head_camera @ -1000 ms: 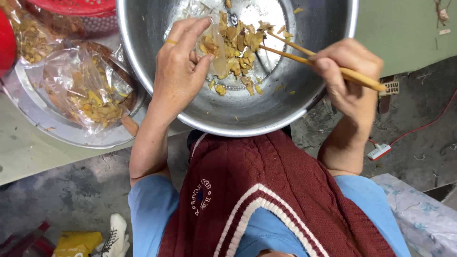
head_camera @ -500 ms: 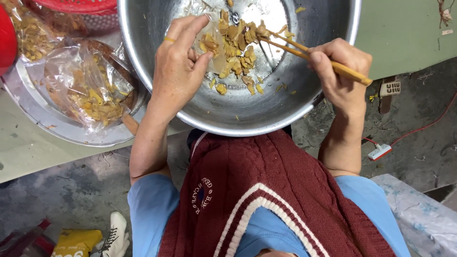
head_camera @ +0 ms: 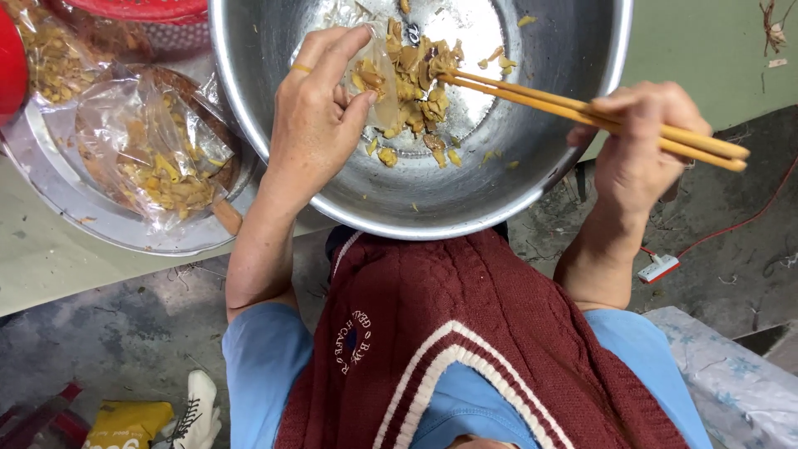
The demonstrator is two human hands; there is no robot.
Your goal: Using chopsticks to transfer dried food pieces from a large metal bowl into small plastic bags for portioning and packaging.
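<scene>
Bagging step in hand, by my judgement. Left hand [head_camera: 312,116] pinches a small clear bag [head_camera: 374,79] open inside the steel bowl [head_camera: 532,179]. Right hand [head_camera: 640,154] grips chopsticks [head_camera: 582,112], tips pressed on yellowish food pieces [head_camera: 416,79] (just beside the bag mouth). Next move calls for a steady lift into the bag.

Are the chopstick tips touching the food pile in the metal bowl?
Touching. The head view shows the chopstick tips pressed against the food pile, with no gap, inside the metal bowl.
</scene>
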